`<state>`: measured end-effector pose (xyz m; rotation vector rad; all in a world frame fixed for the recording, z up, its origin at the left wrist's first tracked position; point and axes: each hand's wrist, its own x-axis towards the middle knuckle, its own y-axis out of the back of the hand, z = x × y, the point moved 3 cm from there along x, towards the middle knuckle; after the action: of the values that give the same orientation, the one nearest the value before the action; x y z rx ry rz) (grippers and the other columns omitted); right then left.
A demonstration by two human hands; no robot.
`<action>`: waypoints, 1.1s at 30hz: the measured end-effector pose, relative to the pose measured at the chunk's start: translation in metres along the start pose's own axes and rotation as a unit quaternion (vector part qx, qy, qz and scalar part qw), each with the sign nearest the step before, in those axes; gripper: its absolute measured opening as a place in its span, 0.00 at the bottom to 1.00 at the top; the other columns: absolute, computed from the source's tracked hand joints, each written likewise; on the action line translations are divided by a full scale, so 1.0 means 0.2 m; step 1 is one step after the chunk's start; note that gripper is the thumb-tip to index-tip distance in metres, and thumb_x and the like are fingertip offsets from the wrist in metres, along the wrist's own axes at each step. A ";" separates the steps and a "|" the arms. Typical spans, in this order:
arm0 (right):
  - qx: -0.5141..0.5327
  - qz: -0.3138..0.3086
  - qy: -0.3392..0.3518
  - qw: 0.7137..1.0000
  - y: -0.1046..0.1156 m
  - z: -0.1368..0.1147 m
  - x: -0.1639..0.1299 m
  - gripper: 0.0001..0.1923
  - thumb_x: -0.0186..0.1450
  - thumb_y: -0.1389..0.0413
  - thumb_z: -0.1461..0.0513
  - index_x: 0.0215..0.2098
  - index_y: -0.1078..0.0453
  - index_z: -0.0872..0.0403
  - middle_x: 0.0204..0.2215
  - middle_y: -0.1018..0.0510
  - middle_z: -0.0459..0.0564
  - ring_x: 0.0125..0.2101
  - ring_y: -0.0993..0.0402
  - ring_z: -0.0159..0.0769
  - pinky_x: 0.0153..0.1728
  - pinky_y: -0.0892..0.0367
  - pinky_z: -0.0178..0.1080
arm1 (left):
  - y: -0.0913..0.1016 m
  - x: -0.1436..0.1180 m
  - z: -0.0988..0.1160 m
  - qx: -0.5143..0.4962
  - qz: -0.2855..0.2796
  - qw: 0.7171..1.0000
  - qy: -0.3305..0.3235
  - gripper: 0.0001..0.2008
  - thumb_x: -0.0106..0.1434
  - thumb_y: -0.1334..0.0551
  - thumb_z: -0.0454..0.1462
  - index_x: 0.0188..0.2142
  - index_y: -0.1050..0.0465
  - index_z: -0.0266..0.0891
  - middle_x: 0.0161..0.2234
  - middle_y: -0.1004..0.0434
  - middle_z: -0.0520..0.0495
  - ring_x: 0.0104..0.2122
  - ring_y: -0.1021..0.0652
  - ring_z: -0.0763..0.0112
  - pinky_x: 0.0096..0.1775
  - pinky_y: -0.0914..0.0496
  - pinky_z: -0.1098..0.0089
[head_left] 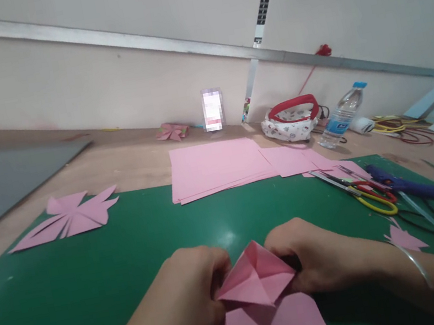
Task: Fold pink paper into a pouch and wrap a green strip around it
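Note:
A partly folded pink paper piece (pixel 261 295) lies on the green cutting mat (pixel 132 256) at the near edge. My left hand (pixel 196 284) pinches its left side and my right hand (pixel 317 257) pinches its right side, pressing a raised diamond-shaped flap between them. A thin bracelet sits on my right wrist. The lower part of the paper spreads flat toward me.
A stack of pink sheets (pixel 218 168) lies beyond the mat. A folded pink flower shape (pixel 71 216) is at left, another (pixel 172 132) far back. Scissors (pixel 365 192), a glue gun (pixel 401 183), a water bottle (pixel 341 115) and a small bag (pixel 291 121) are at right.

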<state>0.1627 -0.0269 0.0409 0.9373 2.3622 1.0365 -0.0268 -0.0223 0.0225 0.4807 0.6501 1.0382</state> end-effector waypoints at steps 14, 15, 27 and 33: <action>0.084 -0.033 -0.018 0.996 0.01 0.04 0.00 0.12 0.60 0.39 0.60 0.25 0.35 0.58 0.29 0.31 0.45 0.30 0.36 0.30 0.31 0.38 0.31 | 0.00 0.02 0.00 0.078 -0.031 0.995 -0.060 0.04 0.50 0.40 0.38 0.22 0.29 0.40 0.25 0.25 0.52 0.26 0.27 0.68 0.25 0.46 0.71; 0.068 -0.021 0.000 0.997 -0.01 0.03 -0.01 0.12 0.60 0.39 0.60 0.24 0.35 0.58 0.29 0.30 0.45 0.30 0.35 0.30 0.32 0.38 0.32 | 0.00 0.02 0.00 0.085 -0.030 0.994 -0.061 0.04 0.50 0.39 0.37 0.22 0.30 0.40 0.24 0.25 0.52 0.26 0.28 0.68 0.25 0.46 0.71; 0.038 0.167 0.130 0.977 -0.09 0.03 -0.08 0.07 0.61 0.42 0.67 0.25 0.31 0.56 0.24 0.28 0.46 0.27 0.34 0.29 0.28 0.40 0.30 | -0.01 0.03 0.01 0.126 -0.034 0.977 -0.170 0.04 0.48 0.43 0.32 0.18 0.35 0.40 0.22 0.33 0.55 0.24 0.34 0.74 0.25 0.47 0.72; -0.005 0.140 0.130 0.982 -0.10 0.02 -0.08 0.11 0.62 0.44 0.67 0.22 0.37 0.56 0.24 0.32 0.45 0.26 0.38 0.28 0.27 0.43 0.30 | -0.04 0.01 0.02 0.112 -0.061 0.970 -0.206 0.08 0.50 0.44 0.30 0.17 0.34 0.38 0.23 0.38 0.55 0.22 0.35 0.78 0.24 0.48 0.73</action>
<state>0.1682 -0.0458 0.0250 1.2213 2.4770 1.3506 -0.0182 -0.0233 0.0192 0.8184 0.4190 0.7190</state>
